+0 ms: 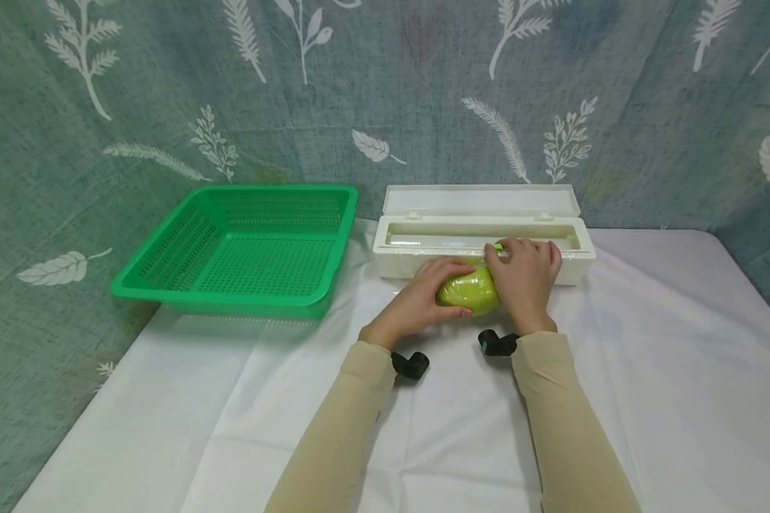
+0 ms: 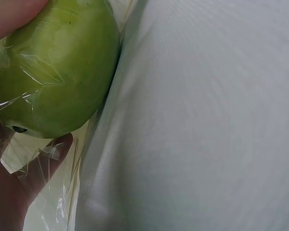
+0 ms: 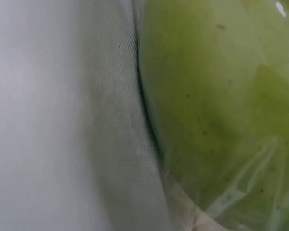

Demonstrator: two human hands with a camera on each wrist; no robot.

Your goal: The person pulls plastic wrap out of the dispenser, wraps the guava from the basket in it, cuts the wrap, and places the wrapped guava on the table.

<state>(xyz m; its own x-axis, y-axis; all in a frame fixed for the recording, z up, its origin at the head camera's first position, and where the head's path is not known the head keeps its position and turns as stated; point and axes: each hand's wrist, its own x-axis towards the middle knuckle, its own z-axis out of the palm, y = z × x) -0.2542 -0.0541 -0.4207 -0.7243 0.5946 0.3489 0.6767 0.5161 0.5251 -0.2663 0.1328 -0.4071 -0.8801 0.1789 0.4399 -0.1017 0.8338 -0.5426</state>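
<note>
A smooth yellow-green fruit (image 1: pixel 467 291) with small dark specks sits against the front of a long white cling film dispenser (image 1: pixel 398 266), whose lid stands up. Clear cling film (image 2: pixel 38 72) lies wrinkled over the fruit, which rests on the white cloth. My left hand (image 1: pixel 417 303) grips the fruit from the left, thumb on the near side and fingers over the far side. At the dispenser's front edge, my right hand (image 1: pixel 525 274) pinches a small green slide cutter (image 1: pixel 499 246) between thumb and forefinger. The right wrist view shows the film-covered fruit (image 3: pixel 221 106) close up.
A green perforated plastic basket (image 1: pixel 231 298) stands left of the dispenser. White cloth (image 1: pixel 282 427) covers the table, and a leaf-patterned curtain (image 1: pixel 334 135) hangs right behind. Each wrist carries a small black camera (image 1: pixel 413 365).
</note>
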